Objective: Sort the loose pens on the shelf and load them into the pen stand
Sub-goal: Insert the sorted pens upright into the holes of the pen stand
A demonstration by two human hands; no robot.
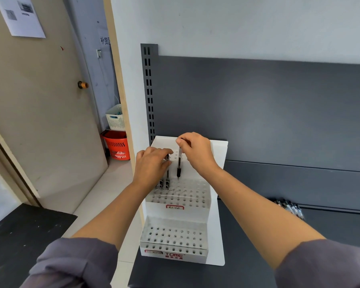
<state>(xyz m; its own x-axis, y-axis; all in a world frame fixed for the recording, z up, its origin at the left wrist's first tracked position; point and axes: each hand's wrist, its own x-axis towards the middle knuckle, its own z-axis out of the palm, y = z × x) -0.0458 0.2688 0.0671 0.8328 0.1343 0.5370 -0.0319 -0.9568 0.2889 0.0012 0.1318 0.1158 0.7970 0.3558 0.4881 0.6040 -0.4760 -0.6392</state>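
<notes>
Head: pen (178,163) below right hand (197,151)

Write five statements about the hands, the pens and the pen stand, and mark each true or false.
1. The right hand pinches a pen upright, tip down, at the upper tier of the pen stand. True.
2. The stand's lower tier is full of pens. False: its holes show empty.
3. The loose pens lie on the shelf, to the right of the stand. True.
4. The left hand lies flat on the shelf. False: it grips the standing pens at the upper tier's left end.
5. A blue basket stands on the floor. False: it is a red basket.
</notes>
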